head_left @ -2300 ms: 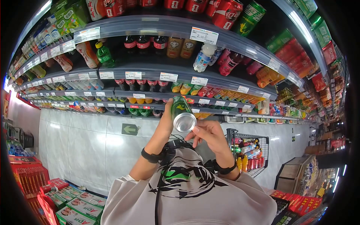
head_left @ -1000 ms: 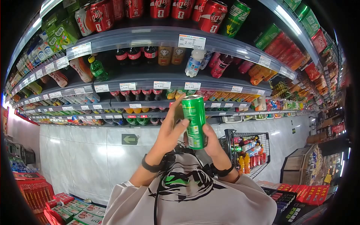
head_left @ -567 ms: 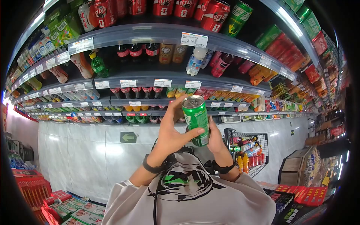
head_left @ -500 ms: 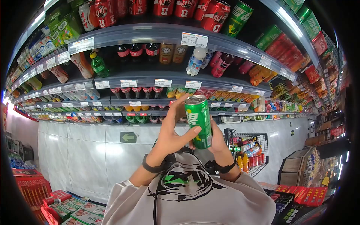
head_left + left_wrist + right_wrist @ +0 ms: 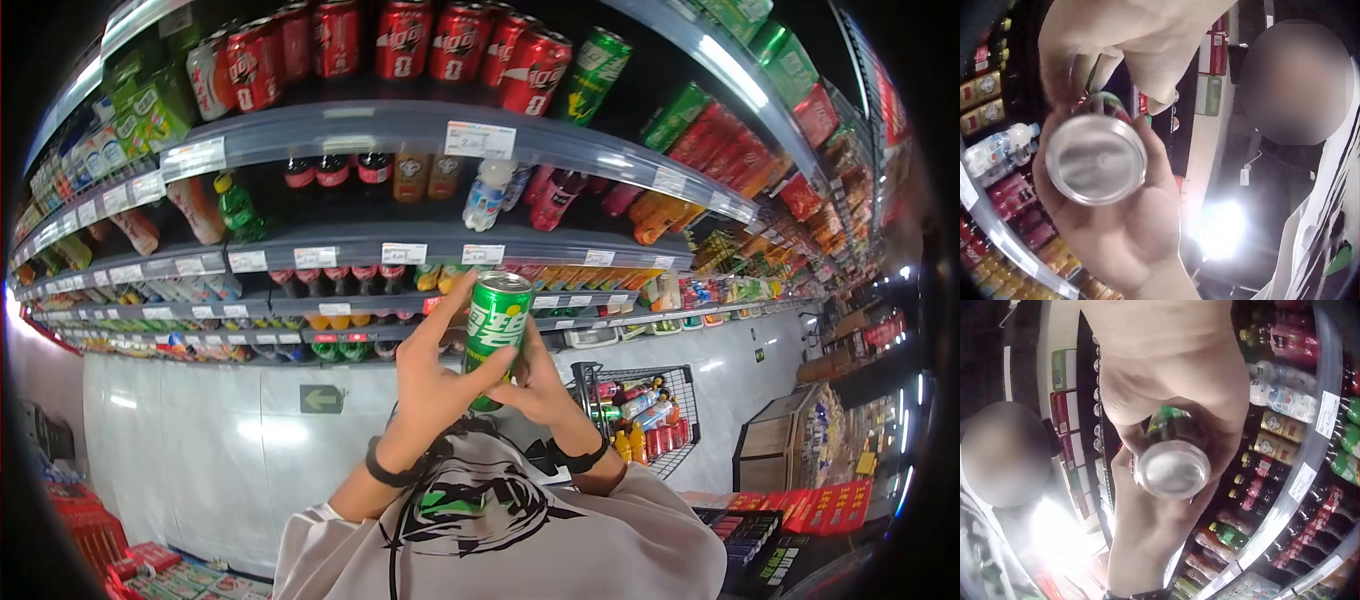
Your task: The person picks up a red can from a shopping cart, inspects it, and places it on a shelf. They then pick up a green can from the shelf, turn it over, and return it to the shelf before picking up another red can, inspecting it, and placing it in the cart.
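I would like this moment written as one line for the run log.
left hand: grips green can | right hand: grips same can | can: held before shelves | cart: bottles and red cans inside

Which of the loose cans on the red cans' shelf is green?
The green can at the right end of the loose row, just beside the red cans. The held can is also green, but off the shelf.

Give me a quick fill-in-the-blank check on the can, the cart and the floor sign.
The left hand and right hand hold a can whose body is mainly ____.
The shopping cart stands to the person's ____.
The arrow on the floor sign points toward the person's ____.

Missing words: green; right; left.
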A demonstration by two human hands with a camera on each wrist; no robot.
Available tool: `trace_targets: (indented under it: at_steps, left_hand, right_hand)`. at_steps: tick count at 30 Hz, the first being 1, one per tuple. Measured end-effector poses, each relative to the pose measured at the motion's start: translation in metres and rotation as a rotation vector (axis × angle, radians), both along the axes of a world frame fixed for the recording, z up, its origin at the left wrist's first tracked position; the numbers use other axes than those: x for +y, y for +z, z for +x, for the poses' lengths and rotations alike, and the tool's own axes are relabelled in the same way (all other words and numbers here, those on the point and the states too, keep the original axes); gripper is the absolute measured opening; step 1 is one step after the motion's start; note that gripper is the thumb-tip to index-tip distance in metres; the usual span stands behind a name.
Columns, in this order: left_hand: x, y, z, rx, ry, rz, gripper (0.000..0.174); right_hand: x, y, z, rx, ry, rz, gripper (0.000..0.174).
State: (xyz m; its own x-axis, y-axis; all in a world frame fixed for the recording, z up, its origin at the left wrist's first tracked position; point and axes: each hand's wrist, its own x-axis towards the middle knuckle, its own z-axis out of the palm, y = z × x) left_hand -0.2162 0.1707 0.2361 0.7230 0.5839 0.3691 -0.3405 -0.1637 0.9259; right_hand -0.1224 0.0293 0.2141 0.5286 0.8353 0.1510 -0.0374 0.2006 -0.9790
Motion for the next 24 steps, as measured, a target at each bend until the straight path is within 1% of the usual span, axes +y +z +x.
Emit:
trace_targets:
  at_steps: [1,2,3,5,6,7,8,9,10,14,15,17,21,23,24]
  left_hand:
    - [0.002,0.0,-0.001,0.02,-0.036,-0.024,0.079]
    - [0.006,-0.005,0.0,-0.032,-0.001,0.086,0.071]
    - [0.011,-0.011,-0.001,-0.044,-0.013,0.09,0.071]
    - [0.021,-0.019,-0.007,0.092,0.035,0.211,0.06]
    - [0.023,-0.019,-0.009,0.137,0.078,0.221,0.047]
    - [0.025,-0.022,-0.012,0.128,0.072,0.227,0.047]
    - [0.027,-0.027,-0.014,0.152,0.076,0.167,0.044]
    - [0.029,-0.032,-0.016,0.176,0.08,0.107,0.041]
    - [0.03,-0.036,-0.018,0.189,0.086,0.117,0.036]
    - [0.034,-0.043,-0.023,0.207,0.044,0.055,0.032]
    - [0.034,-0.042,-0.025,0.221,0.041,0.026,0.03]
    - [0.034,-0.041,-0.029,0.231,0.04,0.003,0.028]
    - [0.04,-0.042,-0.036,0.18,0.095,0.023,0.024]
    - [0.044,-0.046,-0.04,0.161,0.123,0.029,0.023]
    - [0.047,-0.049,-0.043,0.203,0.124,0.02,0.022]
  right_hand:
    - [0.0,0.003,0.003,0.053,0.009,-0.02,0.085]
    - [-0.001,0.005,0.01,0.039,-0.003,-0.014,0.085]
    - [-0.004,0.007,0.021,0.078,0.022,0.038,0.081]
    - [-0.01,0.016,0.046,0.157,0.083,0.136,0.073]
    - [-0.008,0.029,0.056,0.127,0.003,0.169,0.066]
    - [-0.007,0.039,0.071,0.121,-0.025,0.252,0.059]
    - [-0.006,0.055,0.082,0.081,-0.121,0.304,0.052]
    - [-0.007,0.071,0.098,0.018,-0.179,0.284,0.048]
    - [-0.004,0.088,0.115,-0.063,-0.284,0.259,0.042]
    - [0.025,0.147,0.161,-0.189,-0.603,0.327,0.037]
    - [0.026,0.148,0.189,-0.269,-0.604,0.294,0.04]
    - [0.036,0.157,0.217,-0.38,-0.634,0.279,0.042]
    - [0.056,0.162,0.254,-0.472,-0.669,0.347,0.046]
    - [0.06,0.16,0.271,-0.512,-0.755,0.321,0.049]
    - [0.061,0.158,0.275,-0.519,-0.772,0.306,0.051]
